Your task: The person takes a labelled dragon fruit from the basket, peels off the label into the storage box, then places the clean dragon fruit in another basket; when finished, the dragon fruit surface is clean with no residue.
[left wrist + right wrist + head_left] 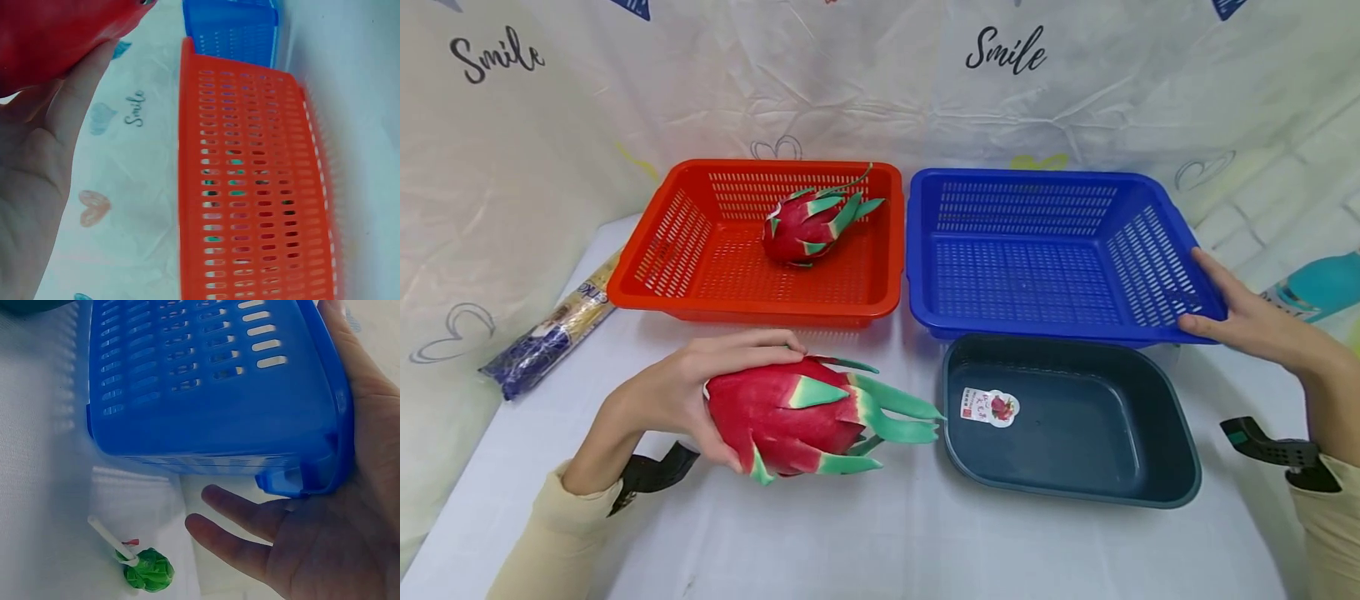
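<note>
We list the items by their place around the blue basket (1022,279).

Item: larger dragon fruit (797,412), red with green-tipped scales, in front and to the left of the blue basket, its leafy end pointing right. The left hand (696,387) is clamped on its other end, fingers over the top and thumb beneath.

Item: right hand (1251,325), gripping the blue basket's rim at the near right corner; in the right wrist view we see two fingers extended outside the wall.

Item: dark tub (1075,429), just in front of the blue basket, with a fruit sticker (990,407) at its left end.

Item: red basket (670,254), just left of the blue basket, containing a smaller dragon fruit (805,227).

Item: plastic-wrapped packet (553,337), well to the left of the blue basket.

Item: teal bottle (1322,283), to the right of the blue basket.

Item: green-wrapped lollipop (149,572), near the blue basket's right side; only the right wrist view shows it to us.
</note>
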The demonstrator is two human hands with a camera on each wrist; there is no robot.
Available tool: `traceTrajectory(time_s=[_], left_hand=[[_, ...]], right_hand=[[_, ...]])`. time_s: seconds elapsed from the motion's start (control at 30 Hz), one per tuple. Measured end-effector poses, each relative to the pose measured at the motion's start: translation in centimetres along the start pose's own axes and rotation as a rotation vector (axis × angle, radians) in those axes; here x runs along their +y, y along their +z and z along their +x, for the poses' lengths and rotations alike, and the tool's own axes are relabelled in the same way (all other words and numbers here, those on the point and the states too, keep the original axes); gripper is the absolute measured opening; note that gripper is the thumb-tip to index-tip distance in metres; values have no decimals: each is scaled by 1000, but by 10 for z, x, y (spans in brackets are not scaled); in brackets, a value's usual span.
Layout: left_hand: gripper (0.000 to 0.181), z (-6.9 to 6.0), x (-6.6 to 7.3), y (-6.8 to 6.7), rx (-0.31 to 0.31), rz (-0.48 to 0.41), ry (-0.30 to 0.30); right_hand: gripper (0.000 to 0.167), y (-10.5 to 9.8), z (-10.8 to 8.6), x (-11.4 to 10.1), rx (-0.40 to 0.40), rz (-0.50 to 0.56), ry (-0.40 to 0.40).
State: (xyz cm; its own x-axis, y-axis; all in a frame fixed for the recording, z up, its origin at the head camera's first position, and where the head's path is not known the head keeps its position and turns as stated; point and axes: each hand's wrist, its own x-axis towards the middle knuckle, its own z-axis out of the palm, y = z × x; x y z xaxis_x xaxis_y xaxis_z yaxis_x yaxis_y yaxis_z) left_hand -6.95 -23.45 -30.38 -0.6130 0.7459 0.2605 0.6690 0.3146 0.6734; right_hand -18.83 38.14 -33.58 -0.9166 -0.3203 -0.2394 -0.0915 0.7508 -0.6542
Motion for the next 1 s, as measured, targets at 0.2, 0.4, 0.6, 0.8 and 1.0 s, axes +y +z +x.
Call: traceTrajectory(time_s=[0.2,0.4,0.6,0.8,1.0], left_hand=[[95,-1,3,1,31,100,33],[96,3,2,1,38,160,42],[96,8,6,-1,31,170,68],[96,26,9,-8,51,187,132],[91,72,12,-22,40,293,196]], right_hand=[[96,2,4,1,-6,14,-11],[98,2,3,2,-7,-10,-3],[99,-1,1,2,3,-60,23],[100,0,1,1,5,-59,32],[100,2,1,1,10,-40,29]])
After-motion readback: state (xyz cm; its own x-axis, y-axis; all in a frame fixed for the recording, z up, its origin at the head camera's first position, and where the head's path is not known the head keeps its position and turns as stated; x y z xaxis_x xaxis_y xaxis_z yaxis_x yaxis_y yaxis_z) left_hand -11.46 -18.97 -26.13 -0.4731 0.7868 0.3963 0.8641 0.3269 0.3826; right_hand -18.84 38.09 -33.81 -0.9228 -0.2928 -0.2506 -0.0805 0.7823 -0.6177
